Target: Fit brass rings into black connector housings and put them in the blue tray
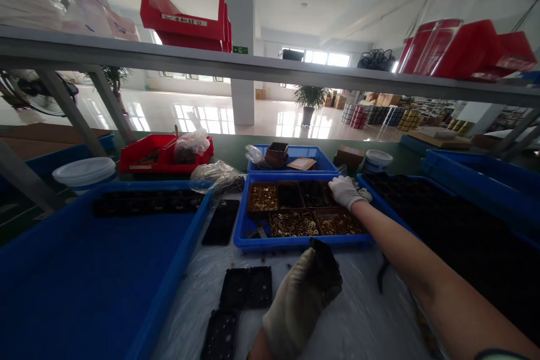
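My left hand (293, 306), in a pale glove, is closed round a black plastic part (324, 270) above the plastic-covered table. Farther off, my gloved right hand (345, 192) reaches to the back right compartment of a blue tray (270, 244); its fingertips are hidden in part. Small brass parts (295, 223) fill the tray's front compartments, and more brass pieces (264, 197) lie at its back left. Flat black plates (247, 287) rest on the table left of my left hand, with another black plate (221, 334) nearer me.
A large blue bin (84, 275) stands at the left, and a bin of black parts (447, 208) at the right. Behind the tray is another blue tray (291, 170). Red bins (145, 166) sit at the back left. A shelf (261, 67) spans above.
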A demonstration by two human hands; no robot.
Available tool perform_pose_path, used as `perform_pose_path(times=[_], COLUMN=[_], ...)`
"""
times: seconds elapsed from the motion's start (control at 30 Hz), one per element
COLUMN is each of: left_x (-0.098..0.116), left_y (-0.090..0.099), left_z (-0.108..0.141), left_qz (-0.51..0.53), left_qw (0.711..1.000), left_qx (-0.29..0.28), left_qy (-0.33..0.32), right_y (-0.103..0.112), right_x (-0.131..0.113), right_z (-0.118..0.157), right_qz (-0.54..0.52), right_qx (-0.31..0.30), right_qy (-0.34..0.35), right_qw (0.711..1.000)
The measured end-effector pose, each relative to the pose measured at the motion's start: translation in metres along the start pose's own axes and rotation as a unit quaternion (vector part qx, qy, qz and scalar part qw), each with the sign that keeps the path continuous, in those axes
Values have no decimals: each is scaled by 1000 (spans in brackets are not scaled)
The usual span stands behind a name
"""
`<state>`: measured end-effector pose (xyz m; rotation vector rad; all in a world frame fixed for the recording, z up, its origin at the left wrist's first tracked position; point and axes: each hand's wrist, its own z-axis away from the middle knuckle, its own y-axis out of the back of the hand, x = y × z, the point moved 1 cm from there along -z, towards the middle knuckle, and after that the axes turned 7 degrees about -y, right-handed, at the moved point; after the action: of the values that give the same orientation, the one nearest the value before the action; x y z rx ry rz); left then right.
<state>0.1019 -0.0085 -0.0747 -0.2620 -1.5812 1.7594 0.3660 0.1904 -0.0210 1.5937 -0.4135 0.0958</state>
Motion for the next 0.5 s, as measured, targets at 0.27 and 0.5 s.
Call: perform_pose_path(times=[0.27, 0.5], left_x=[1, 2], left_y=[0, -3], left_z=[5, 5], left_qz=[-6, -5], left_qw=[1000, 1000], left_qx=[10, 7], left_qy=[-16, -25], right_y=[-10, -10], right_x=[-2, 1], right_z=[-11, -7], right_qz=[58, 57], right_qx=[8, 21], right_qy=[33, 25], right_qw=[998, 998])
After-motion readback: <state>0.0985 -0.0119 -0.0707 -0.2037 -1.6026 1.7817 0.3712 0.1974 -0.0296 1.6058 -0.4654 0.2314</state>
